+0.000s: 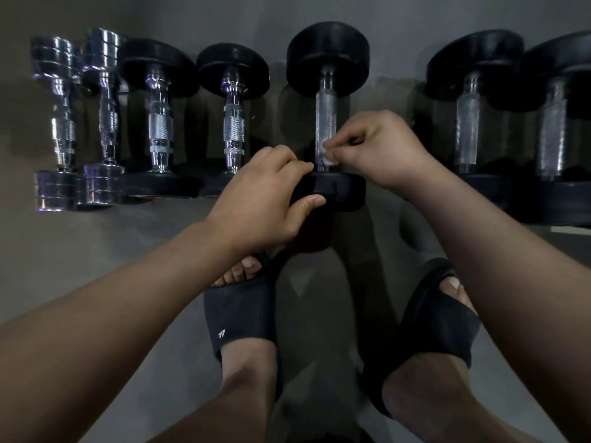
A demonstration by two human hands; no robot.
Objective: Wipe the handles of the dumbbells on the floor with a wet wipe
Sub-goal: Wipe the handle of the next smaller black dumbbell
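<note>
White wipe (328, 154) pinched by right hand (380, 148) against handle (325, 116); left hand (259, 199) grips near black plate (347, 191), floor (281, 123) showing either side.

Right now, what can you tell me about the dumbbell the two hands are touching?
This dumbbell has two round black heads, rubbery-looking, joined by a shiny, rough-textured metal handle. It lies on the grey floor, handle pointing away from the person, in a row with other dumbbells. The left hand has its grip on the near head, thumb on the rim. The right hand pinches a small white wet wipe against the handle's near end.
</note>
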